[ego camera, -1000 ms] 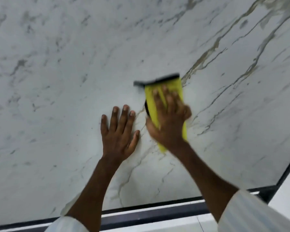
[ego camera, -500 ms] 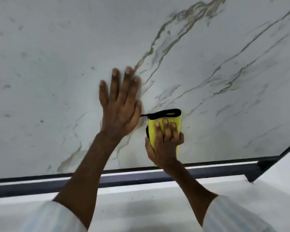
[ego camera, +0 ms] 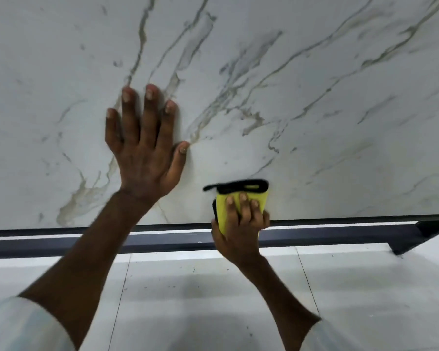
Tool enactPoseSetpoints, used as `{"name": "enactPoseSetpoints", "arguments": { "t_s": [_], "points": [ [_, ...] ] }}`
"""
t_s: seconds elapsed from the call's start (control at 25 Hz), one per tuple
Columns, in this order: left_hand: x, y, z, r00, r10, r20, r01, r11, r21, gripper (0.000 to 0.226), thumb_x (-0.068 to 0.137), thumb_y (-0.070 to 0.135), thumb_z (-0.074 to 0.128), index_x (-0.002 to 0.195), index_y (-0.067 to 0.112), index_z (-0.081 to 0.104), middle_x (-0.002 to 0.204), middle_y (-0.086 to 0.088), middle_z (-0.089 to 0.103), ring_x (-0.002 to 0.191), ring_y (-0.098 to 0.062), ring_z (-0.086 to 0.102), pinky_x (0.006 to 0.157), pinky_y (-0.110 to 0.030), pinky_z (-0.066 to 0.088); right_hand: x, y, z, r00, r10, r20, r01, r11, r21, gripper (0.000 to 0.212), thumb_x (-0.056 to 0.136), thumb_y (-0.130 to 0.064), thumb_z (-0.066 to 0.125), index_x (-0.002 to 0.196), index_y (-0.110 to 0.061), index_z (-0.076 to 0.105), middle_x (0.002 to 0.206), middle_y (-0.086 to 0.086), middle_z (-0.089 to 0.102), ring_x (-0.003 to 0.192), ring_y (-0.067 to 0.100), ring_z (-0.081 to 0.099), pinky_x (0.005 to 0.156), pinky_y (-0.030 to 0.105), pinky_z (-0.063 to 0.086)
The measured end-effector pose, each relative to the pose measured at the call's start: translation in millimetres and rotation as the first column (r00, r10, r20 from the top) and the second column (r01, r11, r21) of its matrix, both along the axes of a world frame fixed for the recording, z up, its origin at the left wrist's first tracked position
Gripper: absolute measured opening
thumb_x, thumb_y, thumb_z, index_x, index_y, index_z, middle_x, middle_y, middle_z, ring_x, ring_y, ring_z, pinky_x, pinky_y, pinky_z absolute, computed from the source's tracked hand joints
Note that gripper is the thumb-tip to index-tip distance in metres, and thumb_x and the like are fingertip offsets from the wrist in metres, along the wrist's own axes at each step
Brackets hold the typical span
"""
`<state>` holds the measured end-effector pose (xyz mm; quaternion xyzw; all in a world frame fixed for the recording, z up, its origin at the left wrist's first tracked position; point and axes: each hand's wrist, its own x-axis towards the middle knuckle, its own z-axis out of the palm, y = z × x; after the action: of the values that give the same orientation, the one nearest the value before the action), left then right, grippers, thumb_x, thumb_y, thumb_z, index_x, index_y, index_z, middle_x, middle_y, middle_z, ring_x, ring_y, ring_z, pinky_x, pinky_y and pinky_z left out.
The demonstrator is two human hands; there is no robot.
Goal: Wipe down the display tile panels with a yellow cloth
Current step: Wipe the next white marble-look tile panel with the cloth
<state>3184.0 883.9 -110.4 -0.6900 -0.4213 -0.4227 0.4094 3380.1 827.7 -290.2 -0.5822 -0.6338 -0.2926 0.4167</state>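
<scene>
A large white marble-look tile panel [ego camera: 314, 97] with grey and gold veins fills the upper view. My left hand [ego camera: 145, 153] lies flat on it, fingers spread and pointing up. My right hand [ego camera: 241, 229] holds a folded yellow cloth [ego camera: 224, 206] with a black trim against the panel's bottom edge. Its fingers curl over the cloth's front, and the palm hides the cloth's lower part.
A dark metal frame rail [ego camera: 61, 243] runs along under the panel, with a dark foot at the right [ego camera: 413, 239]. Below it lies a pale tiled floor [ego camera: 188, 300] with small specks. Light striped sleeves show at both lower corners.
My right hand has wiped the cloth down the panel to its bottom edge. The left hand has stayed flat on the panel, and the view has tilted down toward the floor.
</scene>
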Motion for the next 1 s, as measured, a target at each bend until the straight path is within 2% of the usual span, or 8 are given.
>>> {"name": "enactPoseSetpoints", "arguments": {
  "t_s": [0.2, 0.36, 0.44, 0.56, 0.68, 0.76, 0.88, 1.0],
  "points": [
    [30, -12, -8, 0.998, 0.036, 0.052, -0.030, 0.992, -0.121, 0.073, 0.101, 0.037, 0.041, 0.160, 0.002, 0.018, 0.155, -0.044, 0.022, 0.141, -0.069, 0.017, 0.115, -0.075, 0.014, 5, -3, 55, 0.990, 0.140, -0.022, -0.138, 0.988, 0.064, 0.099, 0.070, -0.046, 0.079, 0.156, -0.030, 0.032, 0.161, 0.001, 0.020, 0.133, 0.030, 0.031, 0.101, 0.053, 0.031],
    [42, -4, -22, 0.993, 0.088, 0.083, -0.082, 0.994, -0.073, 0.083, 0.097, 0.043, 0.037, 0.166, 0.016, 0.000, 0.155, -0.040, 0.021, 0.142, -0.066, 0.019, 0.122, -0.063, 0.010, 31, 23, 131, 0.984, 0.149, -0.098, -0.118, 0.956, 0.270, 0.078, 0.087, -0.046, 0.065, 0.157, -0.030, 0.033, 0.161, -0.002, 0.027, 0.144, 0.026, 0.027, 0.103, 0.057, 0.034],
    [39, -2, -22, 0.994, 0.083, 0.073, -0.080, 0.996, -0.038, 0.081, 0.098, 0.045, 0.034, 0.166, 0.017, 0.000, 0.154, -0.040, 0.023, 0.141, -0.066, 0.020, 0.125, -0.057, 0.004, 44, 23, 92, 0.994, 0.093, -0.057, -0.075, 0.962, 0.262, 0.079, 0.087, -0.044, 0.066, 0.157, -0.029, 0.034, 0.162, -0.001, 0.027, 0.144, 0.028, 0.026, 0.104, 0.057, 0.031],
    [40, -2, -21, 0.992, 0.093, 0.082, -0.093, 0.996, -0.013, 0.079, 0.099, 0.044, 0.032, 0.166, 0.017, -0.001, 0.152, -0.044, 0.026, 0.140, -0.066, 0.020, 0.126, -0.053, 0.001, 56, 1, -14, 1.000, -0.006, 0.006, 0.006, 1.000, 0.029, 0.092, 0.075, -0.040, 0.079, 0.154, -0.025, 0.035, 0.161, 0.003, 0.022, 0.137, 0.032, 0.026, 0.104, 0.055, 0.030],
    [46, -15, -15, 0.993, 0.067, 0.093, -0.056, 0.992, -0.112, 0.080, 0.100, 0.039, 0.034, 0.165, 0.020, -0.008, 0.152, -0.051, 0.022, 0.139, -0.072, 0.015, 0.123, -0.061, 0.004, 61, -11, -23, 0.999, 0.039, -0.010, -0.039, 0.997, -0.073, 0.106, 0.063, -0.034, 0.084, 0.155, -0.029, 0.033, 0.159, 0.002, 0.021, 0.130, 0.031, 0.033, 0.101, 0.054, 0.033],
    [57, -24, -13, 0.999, 0.021, 0.049, -0.012, 0.984, -0.180, 0.078, 0.101, 0.040, 0.038, 0.167, 0.019, 0.001, 0.161, -0.043, 0.014, 0.138, -0.075, 0.011, 0.119, -0.069, 0.008, 57, -5, 29, 0.990, 0.135, -0.030, -0.134, 0.991, 0.020, 0.096, 0.069, -0.036, 0.077, 0.155, -0.033, 0.033, 0.159, -0.001, 0.022, 0.134, 0.028, 0.028, 0.101, 0.053, 0.033],
    [80, -17, -15, 1.000, 0.005, -0.003, -0.005, 0.995, -0.100, 0.072, 0.100, 0.045, 0.041, 0.163, 0.016, 0.023, 0.174, -0.009, -0.003, 0.138, -0.073, 0.015, 0.122, -0.060, -0.007, 63, 13, 105, 0.970, 0.217, -0.108, -0.191, 0.959, 0.210, 0.081, 0.082, -0.039, 0.070, 0.155, -0.035, 0.035, 0.160, -0.005, 0.028, 0.141, 0.024, 0.024, 0.100, 0.057, 0.037],
    [88, -4, -20, 0.998, 0.057, 0.026, -0.058, 0.998, 0.003, 0.075, 0.095, 0.048, 0.041, 0.162, 0.017, 0.025, 0.174, 0.001, -0.005, 0.138, -0.070, 0.019, 0.123, -0.057, -0.005, 81, 23, 99, 0.982, 0.154, -0.107, -0.113, 0.943, 0.311, 0.079, 0.082, -0.039, 0.072, 0.153, -0.032, 0.038, 0.158, -0.004, 0.034, 0.142, 0.024, 0.027, 0.101, 0.057, 0.034]
  ]
}}
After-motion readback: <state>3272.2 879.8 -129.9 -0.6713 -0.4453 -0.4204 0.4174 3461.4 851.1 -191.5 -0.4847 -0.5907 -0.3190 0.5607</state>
